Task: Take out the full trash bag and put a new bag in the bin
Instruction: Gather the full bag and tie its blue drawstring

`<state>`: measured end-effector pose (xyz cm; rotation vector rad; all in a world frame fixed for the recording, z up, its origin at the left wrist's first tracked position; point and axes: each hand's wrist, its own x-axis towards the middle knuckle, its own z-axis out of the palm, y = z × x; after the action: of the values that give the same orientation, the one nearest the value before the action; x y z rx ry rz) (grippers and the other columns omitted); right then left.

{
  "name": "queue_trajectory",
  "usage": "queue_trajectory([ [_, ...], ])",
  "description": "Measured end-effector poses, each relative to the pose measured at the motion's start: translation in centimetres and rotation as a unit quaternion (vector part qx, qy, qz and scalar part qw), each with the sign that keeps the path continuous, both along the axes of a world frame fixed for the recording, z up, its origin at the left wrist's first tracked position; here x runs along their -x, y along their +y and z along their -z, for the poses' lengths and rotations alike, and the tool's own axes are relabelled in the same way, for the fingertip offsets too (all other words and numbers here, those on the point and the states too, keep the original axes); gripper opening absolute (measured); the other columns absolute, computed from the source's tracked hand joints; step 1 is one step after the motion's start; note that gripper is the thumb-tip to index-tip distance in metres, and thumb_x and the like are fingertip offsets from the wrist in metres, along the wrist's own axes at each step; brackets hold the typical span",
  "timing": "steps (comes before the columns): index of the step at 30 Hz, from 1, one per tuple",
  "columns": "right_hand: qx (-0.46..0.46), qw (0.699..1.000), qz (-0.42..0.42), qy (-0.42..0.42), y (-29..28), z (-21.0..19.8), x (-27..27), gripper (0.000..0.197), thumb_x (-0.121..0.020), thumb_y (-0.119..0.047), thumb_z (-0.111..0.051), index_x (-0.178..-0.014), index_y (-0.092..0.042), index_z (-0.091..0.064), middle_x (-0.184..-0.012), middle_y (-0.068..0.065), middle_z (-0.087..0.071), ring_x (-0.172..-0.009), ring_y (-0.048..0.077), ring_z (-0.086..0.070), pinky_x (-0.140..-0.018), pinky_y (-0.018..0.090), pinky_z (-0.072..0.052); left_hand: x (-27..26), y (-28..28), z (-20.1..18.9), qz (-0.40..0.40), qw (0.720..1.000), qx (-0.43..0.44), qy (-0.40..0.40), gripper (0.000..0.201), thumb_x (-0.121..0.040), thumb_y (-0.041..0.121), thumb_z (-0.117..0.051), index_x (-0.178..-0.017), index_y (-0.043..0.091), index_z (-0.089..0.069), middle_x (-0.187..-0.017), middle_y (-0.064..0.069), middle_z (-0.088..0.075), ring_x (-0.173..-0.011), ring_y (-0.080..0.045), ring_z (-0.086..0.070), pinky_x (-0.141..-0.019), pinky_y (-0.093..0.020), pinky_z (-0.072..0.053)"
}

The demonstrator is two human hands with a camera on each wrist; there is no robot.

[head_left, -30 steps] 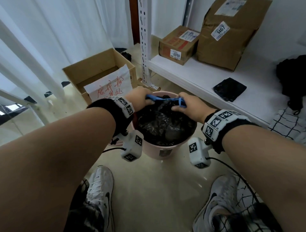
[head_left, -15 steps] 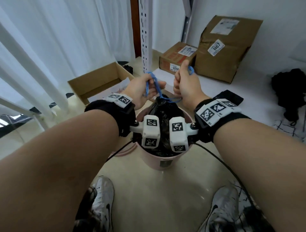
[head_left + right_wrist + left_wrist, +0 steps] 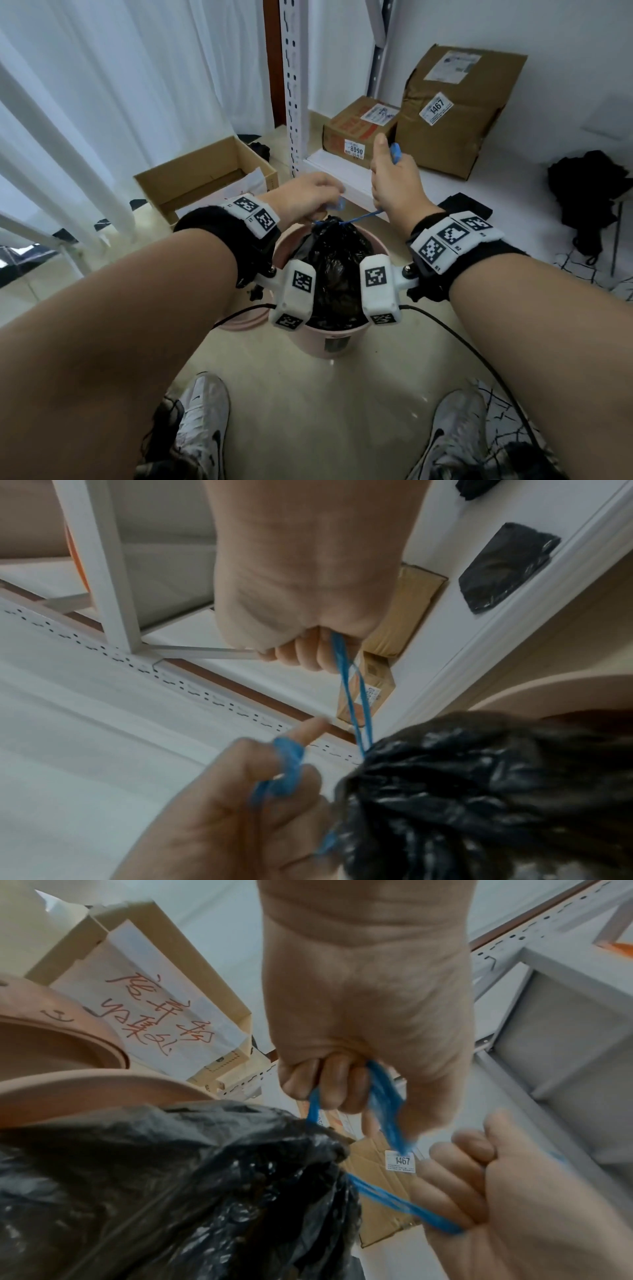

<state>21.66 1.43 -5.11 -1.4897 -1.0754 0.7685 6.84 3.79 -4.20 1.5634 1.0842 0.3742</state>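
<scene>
Pulling apart now, the two hands have left the close pairing of half a second ago: the left hand (image 3: pixel 310 195) has dropped toward the neck of the trash bag (image 3: pixel 337 263), while the right hand (image 3: pixel 394 185) stays raised over the shelf (image 3: pixel 507 192). A second ago the bag's mouth lay open and flat in the bin (image 3: pixel 329 337); it is now cinched to a gathered point.

The left hand's fingers (image 3: pixel 334 1081) are curled tight round a loop of the blue drawstring (image 3: pixel 359 217) (the strand runs straight down to the bag's neck in the left wrist view). The right hand is fisted on the other loop, thumb up, with a blue end poking above the fist and a strand stretched taut from it to the neck.

The black bag still sits inside the pink bin on the floor, between the person's shoes (image 3: pixel 205 421), its gathered top rising above the rim. An open cardboard box (image 3: pixel 191 178) stands behind the left wrist.
</scene>
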Motion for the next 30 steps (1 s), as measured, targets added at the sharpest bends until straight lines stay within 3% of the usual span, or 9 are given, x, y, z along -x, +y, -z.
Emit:
queue_trajectory([
  [3, -0.039, 0.999, 0.013, -0.011, 0.0, -1.5, 1.1, 0.052, -0.095, -0.049, -0.039, -0.052, -0.022, -0.028, -0.045, -0.005, -0.028, -0.043, 0.012, -0.026, -0.051, 0.030, -0.027, -0.1, -0.3, 0.0, 0.092, 0.994, -0.054, 0.024, 0.026, -0.084, 0.007, -0.061, -0.110, 0.007, -0.067, -0.090, -0.011, -0.070, -0.070, -0.002, -0.062, -0.070, -0.013, -0.049],
  [6, -0.070, 0.997, 0.014, -0.010, 0.0, -2.5, 1.9, 0.050, -0.097, -0.044, -0.040, -0.055, -0.019, -0.030, -0.050, 0.002, -0.029, -0.047, 0.016, -0.029, -0.052, 0.032, -0.028, -0.4, -0.3, 0.1, 0.120, 0.987, -0.092, 0.057, 0.024, -0.081, 0.021, -0.071, -0.102, 0.010, -0.073, -0.102, -0.013, -0.072, -0.091, -0.013, -0.062, -0.096, -0.032, -0.047],
  [9, -0.082, 0.996, -0.007, -0.021, 0.0, -2.8, 2.1, 0.040, -0.097, -0.041, -0.044, -0.064, -0.019, -0.037, -0.056, -0.001, -0.034, -0.052, 0.015, -0.034, -0.058, 0.034, -0.033, -0.8, -0.2, 0.1, 0.084, 0.988, -0.123, 0.040, 0.021, -0.084, 0.021, -0.069, -0.094, 0.002, -0.072, -0.083, -0.011, -0.067, -0.071, -0.008, -0.057, -0.074, -0.019, -0.045],
  [11, -0.059, 0.998, -0.030, -0.007, -0.4, -2.8, 2.0, 0.027, -0.095, -0.043, -0.048, -0.095, -0.016, -0.049, -0.077, -0.004, -0.047, -0.069, 0.011, -0.047, -0.070, 0.027, -0.040, -1.0, 0.0, 0.0, 0.021, 0.991, -0.130, 0.017, 0.019, -0.089, 0.019, -0.062, -0.093, 0.003, -0.070, -0.071, -0.008, -0.058, -0.048, -0.004, -0.045, -0.051, -0.014, -0.036],
  [14, 0.038, 0.997, -0.056, 0.025, -0.8, -2.0, 1.5, 0.052, -0.097, -0.049, -0.036, -0.132, -0.011, -0.040, -0.114, -0.001, -0.053, -0.100, 0.009, -0.051, -0.085, 0.020, -0.040, -0.6, 0.5, -0.3, -0.086, 0.991, -0.081, -0.062, 0.019, -0.094, 0.026, -0.055, -0.082, 0.014, -0.064, -0.055, 0.000, -0.038, -0.042, -0.007, -0.028, -0.043, -0.019, -0.023],
  [19, 0.132, 0.980, -0.146, -0.034, -1.8, -0.9, 1.4, 0.018, -0.092, -0.008, -0.052, -0.105, -0.008, -0.066, -0.081, -0.002, -0.062, -0.055, -0.003, -0.052, -0.053, 0.009, -0.040, -0.1, 1.5, -0.6, -0.183, 0.968, -0.014, -0.174, 0.025, -0.097, 0.031, -0.048, -0.078, 0.017, -0.058, -0.056, 0.004, -0.027, -0.046, -0.008, -0.025, -0.045, -0.022, -0.021],
  [24, 0.096, 0.981, -0.143, -0.095, -1.1, -0.2, 2.9, 0.014, -0.089, -0.008, -0.061, -0.085, 0.004, -0.067, -0.062, 0.007, -0.055, -0.040, 0.000, -0.045, -0.049, 0.013, -0.039, -0.4, 1.7, -0.6, -0.190, 0.966, -0.033, -0.173, 0.024, -0.099, 0.027, -0.042, -0.082, 0.014, -0.053, -0.056, 0.003, -0.030, -0.046, -0.008, -0.026, -0.044, -0.022, -0.024],
  [28, 0.136, 0.985, -0.038, -0.097, -0.2, 0.5, 2.7, 0.037, -0.091, -0.009, -0.055, -0.055, -0.006, -0.060, -0.054, 0.006, -0.057, -0.039, 0.008, -0.046, -0.049, 0.019, -0.041, 0.1, 1.5, -0.1, -0.250, 0.960, -0.059, -0.111, 0.046, -0.098, 0.037, -0.039, -0.134, 0.010, -0.031, -0.060, 0.002, -0.036, -0.047, -0.011, -0.033, -0.047, -0.024, -0.032],
  [30, 0.155, 0.981, -0.029, -0.114, -0.1, 0.7, 2.3, 0.037, -0.091, -0.009, -0.054, -0.054, -0.008, -0.060, -0.053, 0.004, -0.057, -0.042, 0.009, -0.046, -0.050, 0.019, -0.041, 0.4, 1.6, 0.1, -0.256, 0.961, -0.071, -0.082, 0.052, -0.098, 0.037, -0.038, -0.140, 0.012, -0.020, -0.062, 0.001, -0.038, -0.049, -0.012, -0.036, -0.049, -0.025, -0.034],
])
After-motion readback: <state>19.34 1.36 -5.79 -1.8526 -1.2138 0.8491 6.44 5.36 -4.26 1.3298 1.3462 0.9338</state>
